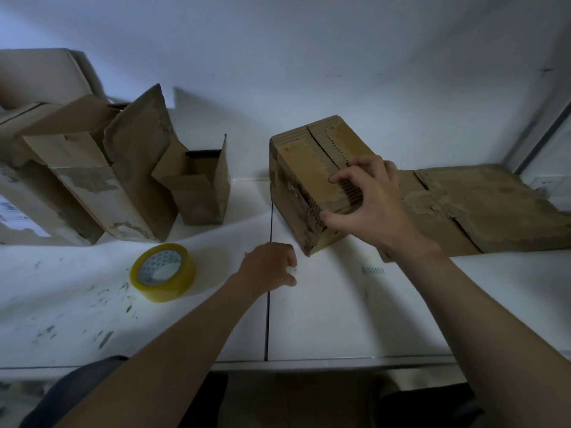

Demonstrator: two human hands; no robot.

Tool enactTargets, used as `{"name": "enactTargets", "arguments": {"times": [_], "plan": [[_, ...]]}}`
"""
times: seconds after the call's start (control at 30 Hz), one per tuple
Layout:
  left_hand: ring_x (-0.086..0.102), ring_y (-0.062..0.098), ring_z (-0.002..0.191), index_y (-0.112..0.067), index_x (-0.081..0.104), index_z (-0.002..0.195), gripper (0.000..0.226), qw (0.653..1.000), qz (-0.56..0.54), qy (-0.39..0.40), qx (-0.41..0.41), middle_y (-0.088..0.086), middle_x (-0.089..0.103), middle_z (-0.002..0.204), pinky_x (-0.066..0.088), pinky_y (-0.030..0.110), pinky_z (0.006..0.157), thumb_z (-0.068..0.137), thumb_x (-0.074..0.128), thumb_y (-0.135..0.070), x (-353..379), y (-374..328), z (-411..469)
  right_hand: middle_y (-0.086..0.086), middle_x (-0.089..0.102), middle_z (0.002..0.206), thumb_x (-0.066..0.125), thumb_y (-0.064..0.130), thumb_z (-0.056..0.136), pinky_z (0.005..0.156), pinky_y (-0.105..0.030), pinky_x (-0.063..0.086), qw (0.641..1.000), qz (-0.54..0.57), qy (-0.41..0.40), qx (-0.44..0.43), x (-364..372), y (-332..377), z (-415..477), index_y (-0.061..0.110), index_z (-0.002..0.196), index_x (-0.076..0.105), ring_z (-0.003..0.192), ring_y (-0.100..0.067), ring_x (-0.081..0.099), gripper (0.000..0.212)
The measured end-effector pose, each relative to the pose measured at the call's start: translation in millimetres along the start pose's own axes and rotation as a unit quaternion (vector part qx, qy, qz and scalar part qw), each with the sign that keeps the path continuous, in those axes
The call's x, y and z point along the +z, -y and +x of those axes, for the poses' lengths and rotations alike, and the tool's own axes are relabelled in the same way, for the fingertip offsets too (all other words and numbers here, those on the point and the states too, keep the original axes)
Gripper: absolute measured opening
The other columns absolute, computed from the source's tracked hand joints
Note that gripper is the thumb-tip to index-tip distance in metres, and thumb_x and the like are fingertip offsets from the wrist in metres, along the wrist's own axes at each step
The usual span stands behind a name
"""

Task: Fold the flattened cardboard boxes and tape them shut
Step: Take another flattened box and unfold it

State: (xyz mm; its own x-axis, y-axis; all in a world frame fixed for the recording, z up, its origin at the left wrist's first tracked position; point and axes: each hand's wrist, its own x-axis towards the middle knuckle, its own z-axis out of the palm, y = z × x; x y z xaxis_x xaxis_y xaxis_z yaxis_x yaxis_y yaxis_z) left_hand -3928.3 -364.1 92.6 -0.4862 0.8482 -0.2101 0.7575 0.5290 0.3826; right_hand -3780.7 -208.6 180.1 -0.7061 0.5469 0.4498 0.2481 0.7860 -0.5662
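A thick stack of flattened cardboard boxes (309, 168) stands on the white table (324, 319), right of centre. My right hand (367, 199) lies on its near right end, with the fingertips pinching the top sheets and the thumb low on the stack's edge. My left hand (272, 262) rests on the table just in front of the stack, fingers curled shut, holding nothing that I can see. A yellow roll of tape (163, 271) lies flat on the table to the left of that hand.
Several opened, worn cardboard boxes (92, 180) stand at the back left, one small upright box (204, 186) among them. A large flat piece of cardboard (482, 208) lies at the right behind the stack. A white wall runs along the back.
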Motion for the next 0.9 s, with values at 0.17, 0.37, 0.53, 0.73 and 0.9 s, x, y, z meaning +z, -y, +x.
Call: {"name": "enactTargets", "arguments": {"times": [0.17,0.37,0.53,0.73,0.9], "plan": [[0.060,0.020,0.101,-0.028,0.060,0.100,0.028,0.994,0.065,-0.052,-0.065,-0.005,0.062,0.105,0.051,0.033,0.087,0.079,0.076,-0.020,-13.5,32.9,-6.6,0.014,0.042,0.129,0.071,0.062,0.056,0.108,-0.047,0.036,0.999,0.019,0.018,-0.046,-8.4,1.0,0.7,0.042,0.105,0.063,0.128,-0.025,0.031,0.053],[0.060,0.023,0.109,-0.023,0.053,0.134,0.039,0.963,-0.130,-0.188,-0.142,0.001,0.057,0.126,0.052,0.041,0.094,0.096,0.062,-0.028,-48.9,46.1,-18.4,0.014,0.046,0.130,0.071,0.060,0.058,0.110,-0.043,0.033,0.991,0.023,0.072,-0.109,-17.7,2.5,1.7,0.037,0.104,0.065,0.128,-0.025,0.033,0.052],[0.060,0.020,0.104,-0.025,0.065,0.114,0.034,0.877,-0.382,-0.291,-0.019,0.002,0.066,0.115,0.047,0.038,0.090,0.105,0.038,-0.043,-98.0,3.7,-32.9,0.010,0.048,0.133,0.069,0.054,0.060,0.109,-0.037,0.030,0.984,0.043,0.109,-0.133,-39.7,4.3,3.1,0.034,0.106,0.067,0.131,-0.021,0.036,0.051],[0.058,0.014,0.100,-0.018,0.064,0.126,0.029,0.876,-0.352,-0.329,-0.001,-0.010,0.061,0.100,0.051,0.035,0.090,0.102,0.052,-0.029,-104.6,-1.0,-32.9,0.006,0.049,0.133,0.077,0.046,0.061,0.110,-0.054,0.032,0.974,0.082,0.097,-0.188,-3.5,1.9,-2.3,0.027,0.108,0.067,0.132,-0.030,0.035,0.052],[0.061,0.013,0.105,-0.017,0.066,0.126,0.029,0.854,-0.367,-0.369,-0.006,-0.007,0.067,0.106,0.052,0.034,0.094,0.101,0.054,-0.026,-109.5,6.3,-31.7,0.004,0.048,0.136,0.079,0.045,0.062,0.119,-0.058,0.017,0.973,0.098,0.056,-0.203,17.8,1.5,1.9,0.024,0.109,0.067,0.142,-0.028,0.027,0.053]]}}
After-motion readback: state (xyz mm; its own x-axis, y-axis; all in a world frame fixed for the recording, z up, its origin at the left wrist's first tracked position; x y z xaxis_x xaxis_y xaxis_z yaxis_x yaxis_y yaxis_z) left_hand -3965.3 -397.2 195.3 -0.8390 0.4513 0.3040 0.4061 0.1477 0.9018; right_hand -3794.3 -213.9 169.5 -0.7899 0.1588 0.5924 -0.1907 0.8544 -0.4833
